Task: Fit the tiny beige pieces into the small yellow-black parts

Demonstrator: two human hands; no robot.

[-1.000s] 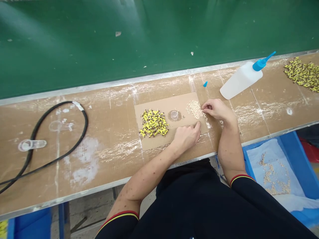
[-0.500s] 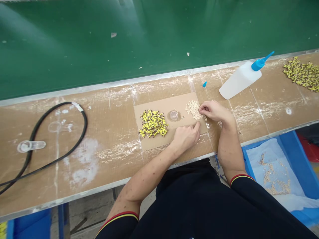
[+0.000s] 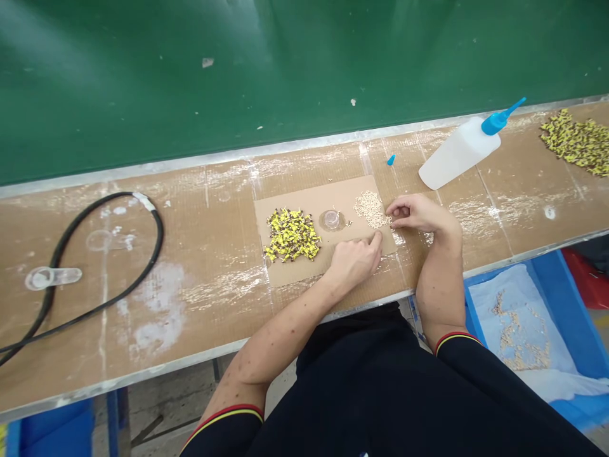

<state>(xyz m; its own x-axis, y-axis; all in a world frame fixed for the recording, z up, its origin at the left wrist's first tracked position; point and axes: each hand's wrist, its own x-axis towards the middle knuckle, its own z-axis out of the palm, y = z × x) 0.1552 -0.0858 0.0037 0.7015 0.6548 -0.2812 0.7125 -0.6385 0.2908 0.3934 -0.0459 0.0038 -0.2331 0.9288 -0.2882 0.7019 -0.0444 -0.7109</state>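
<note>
A cardboard sheet [image 3: 290,274] lies on the bench in front of me. On it sit a pile of small yellow and dark brown pieces [image 3: 292,235], a small clear round dish [image 3: 332,219] and a heap of tiny cream-coloured pieces [image 3: 370,208]. My left hand [image 3: 356,259] rests on the sheet below the cream heap, its fingers curled in; whatever they hold is hidden. At the heap's right edge is my right hand [image 3: 415,213], thumb and fingertips apart, with nothing visible between them.
A white squeeze bottle [image 3: 459,154] with a blue nozzle lies behind my right hand, near a small blue cap [image 3: 391,160]. More yellow-brown pieces [image 3: 578,141] lie far right. A looped black cable [image 3: 159,238] and a clear plastic scoop-like piece [image 3: 57,277] are left. A blue bin [image 3: 566,304] stands below right.
My right hand has drawn slightly to the right from the cream heap, and its pinched fingers have parted. My left hand has stayed in place. The view has shifted slightly.
</note>
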